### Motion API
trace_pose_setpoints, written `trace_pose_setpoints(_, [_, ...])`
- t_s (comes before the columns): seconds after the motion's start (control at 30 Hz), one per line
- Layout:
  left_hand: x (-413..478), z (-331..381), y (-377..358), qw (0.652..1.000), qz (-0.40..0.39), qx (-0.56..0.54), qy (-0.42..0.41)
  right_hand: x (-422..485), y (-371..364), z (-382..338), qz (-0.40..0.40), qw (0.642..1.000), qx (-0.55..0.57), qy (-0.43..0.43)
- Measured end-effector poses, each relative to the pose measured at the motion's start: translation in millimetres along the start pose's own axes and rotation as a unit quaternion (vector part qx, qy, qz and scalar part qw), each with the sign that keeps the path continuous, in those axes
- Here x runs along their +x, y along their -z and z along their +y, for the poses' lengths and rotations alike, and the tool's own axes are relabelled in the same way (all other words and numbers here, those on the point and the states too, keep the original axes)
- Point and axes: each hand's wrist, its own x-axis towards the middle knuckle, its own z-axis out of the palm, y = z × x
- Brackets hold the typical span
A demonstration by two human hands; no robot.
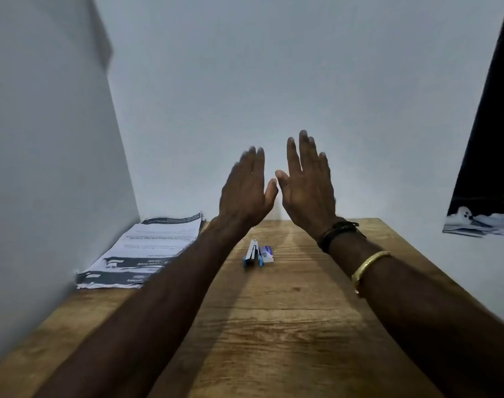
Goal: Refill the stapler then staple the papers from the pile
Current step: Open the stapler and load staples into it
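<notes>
1. Lying at the far left of the wooden table (273, 326), close against the side wall (44, 139), is the pile of papers (141, 251). It is a loose stack of printed sheets with dark header bands, its edges uneven.
2. Next comes the left hand (245, 191), lifted well above the table with its back towards me. Its fingers are straight and held close together, a little blurred, and they hold nothing.
3. Below and between the two wrists, the stapler (252, 253) lies flat on the wood near the middle of the table. It is white with blue ends, and its length points away from the person. No hand touches it.
4. Just beside it on the right sits a small box of staples (266, 254); I cannot tell whether the two touch.
5. The right hand (308, 191) is raised a little higher than the left, fingers straight and barely parted, empty. The two thumbs nearly meet.
6. That wrist wears a black band (335, 232), and a gold bangle (365, 268) sits further down the forearm.
7. At the far right edge hangs a dark panel (492, 139).
</notes>
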Motion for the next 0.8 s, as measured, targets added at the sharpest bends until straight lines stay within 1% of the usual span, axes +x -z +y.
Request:
trace_pose_setpoints(0.1, [-10,-9,-5,0.989,-0.128,-0.046,0.065,-14,-14,3,-0.109,0.990,0.087,-0.036])
trace_pose_setpoints(0.13, [-17,-13,-5,0.981,-0.169,-0.046,0.084,-22,-19,3,-0.162,0.980,0.104,-0.047])
trace_pose_setpoints(0.2, [-31,-20,-10,0.968,-0.227,-0.033,0.106,-39,-30,0,-0.249,0.959,0.119,-0.061])
trace_pose_setpoints(0.27, [-44,-29,-18,0.953,-0.276,-0.029,0.119,-52,-39,-4,-0.302,0.942,0.127,-0.072])
trace_pose_setpoints(0.33, [-53,-36,-28,0.938,-0.316,-0.039,0.139,-64,-49,-6,-0.328,0.929,0.138,-0.098])
trace_pose_setpoints(0.4, [-60,-41,-37,0.931,-0.328,-0.055,0.152,-71,-57,-7,-0.343,0.920,0.150,-0.114])
trace_pose_setpoints(0.53, [-64,-48,-50,0.935,-0.308,-0.078,0.155,-74,-69,-6,-0.355,0.914,0.158,-0.121])
trace_pose_setpoints(0.7, [-70,-55,-53,0.918,-0.342,-0.130,0.154,-72,-74,-4,-0.355,0.915,0.152,-0.119])
trace_pose_setpoints(0.8, [-72,-60,-54,0.933,-0.312,-0.119,0.134,-74,-77,-4,-0.346,0.920,0.151,-0.106])
